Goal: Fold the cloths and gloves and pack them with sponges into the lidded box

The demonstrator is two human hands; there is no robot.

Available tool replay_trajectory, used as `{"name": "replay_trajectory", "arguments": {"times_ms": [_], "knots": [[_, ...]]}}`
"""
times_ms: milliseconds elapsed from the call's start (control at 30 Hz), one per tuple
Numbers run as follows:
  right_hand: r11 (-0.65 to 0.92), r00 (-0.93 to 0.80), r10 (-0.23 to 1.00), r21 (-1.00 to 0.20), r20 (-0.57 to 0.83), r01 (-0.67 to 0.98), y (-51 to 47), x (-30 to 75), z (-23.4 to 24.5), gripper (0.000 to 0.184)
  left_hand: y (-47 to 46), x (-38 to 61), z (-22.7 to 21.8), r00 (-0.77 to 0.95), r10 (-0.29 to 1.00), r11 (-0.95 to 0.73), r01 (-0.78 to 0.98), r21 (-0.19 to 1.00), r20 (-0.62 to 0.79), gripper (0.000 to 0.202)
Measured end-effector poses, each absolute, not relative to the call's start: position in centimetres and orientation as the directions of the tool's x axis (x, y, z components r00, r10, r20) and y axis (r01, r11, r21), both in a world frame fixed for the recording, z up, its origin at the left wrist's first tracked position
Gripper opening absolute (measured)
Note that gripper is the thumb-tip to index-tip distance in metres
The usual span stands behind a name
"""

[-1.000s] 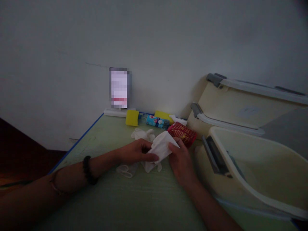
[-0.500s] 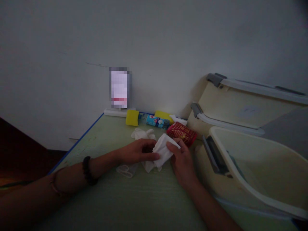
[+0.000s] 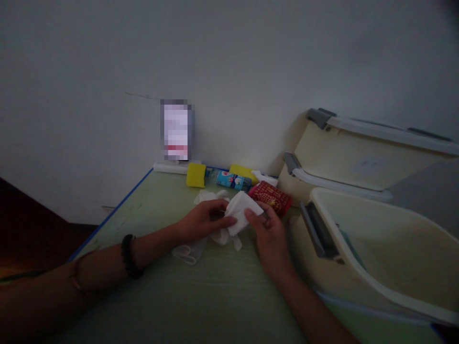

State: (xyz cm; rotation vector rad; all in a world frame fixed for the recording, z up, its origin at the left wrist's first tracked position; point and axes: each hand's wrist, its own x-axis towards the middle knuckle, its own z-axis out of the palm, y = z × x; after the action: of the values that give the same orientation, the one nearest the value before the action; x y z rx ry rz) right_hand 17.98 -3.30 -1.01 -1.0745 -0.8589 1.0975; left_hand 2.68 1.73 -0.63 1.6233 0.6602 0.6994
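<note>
The left hand point(image 3: 208, 220) and the right hand point(image 3: 270, 234) both hold one white cloth point(image 3: 241, 214), folded into a small square. The cloth is above the middle of the green tabletop point(image 3: 161, 306), a bit nearer its back edge than its front. The left thumb is on the cloth's near left side, with fingers behind, so that hand is pinching it. The right thumb presses on the top of the cloth at its right side, and the right fingers are bent behind it, so that hand is pinching it too. Some of the fingers are hidden.

More white stuff point(image 3: 191, 252) lies crumpled on the tabletop, under and beside the left hand. It is too dim to tell how many bits there are.

A red pack point(image 3: 271, 197) lies just behind the right hand. Along the back edge are a yellow block point(image 3: 196, 175), then a bottle point(image 3: 233, 180) on its side. A second yellow thing point(image 3: 241, 170) is partly hidden behind the bottle. Near the back left corner, a blurred screen point(image 3: 176, 131) stands on a white base point(image 3: 168, 167).

An open tub point(image 3: 362, 282) takes up the right side. Boxes point(image 3: 353, 153) are stacked at the back right corner, by the wall point(image 3: 229, 57). The left wrist wears dark beads point(image 3: 129, 255).
</note>
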Motion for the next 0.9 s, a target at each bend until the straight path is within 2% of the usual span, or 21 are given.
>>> {"name": "replay_trajectory", "arguments": {"times_ms": [167,267,333,433,500,633,900], "knots": [[0.116,0.277,0.959,-0.969,0.053,-0.217,-3.39,17.91,-0.79,0.03,1.52,2.65,-0.89,0.59,0.76,-0.378,0.059,0.924,0.273,0.026],[0.113,0.27,0.961,-0.975,0.058,-0.189,-3.47,17.84,-0.68,0.028,1.51,2.59,-1.21,0.502,0.746,-0.525,0.04,0.85,0.437,0.041],[0.107,0.257,0.965,-0.978,0.058,-0.181,-3.49,17.84,-0.67,0.026,1.47,2.47,-1.17,0.503,0.698,-0.619,0.063,0.783,0.511,0.047],[0.099,0.247,0.968,-0.977,0.051,-0.187,-3.47,17.92,-0.74,0.026,1.35,2.24,-0.74,0.619,0.628,-0.696,0.176,0.696,0.472,0.033],[0.104,0.249,0.967,-0.976,0.054,-0.192,-3.42,17.97,-0.77,0.026,1.29,2.17,-0.44,0.64,0.628,-0.708,0.233,0.667,0.443,0.025],[0.122,0.187,0.978,-0.975,0.087,-0.186,-3.35,17.99,-0.78,0.021,1.31,2.22,-0.35,0.565,0.668,-0.702,0.263,0.662,0.484,0.023],[0.188,0.089,0.979,-0.982,0.185,-0.031,-3.52,17.92,-0.96,0.022,1.47,2.14,-0.66,0.507,0.655,-0.739,0.276,0.614,0.56,0.022]]}}
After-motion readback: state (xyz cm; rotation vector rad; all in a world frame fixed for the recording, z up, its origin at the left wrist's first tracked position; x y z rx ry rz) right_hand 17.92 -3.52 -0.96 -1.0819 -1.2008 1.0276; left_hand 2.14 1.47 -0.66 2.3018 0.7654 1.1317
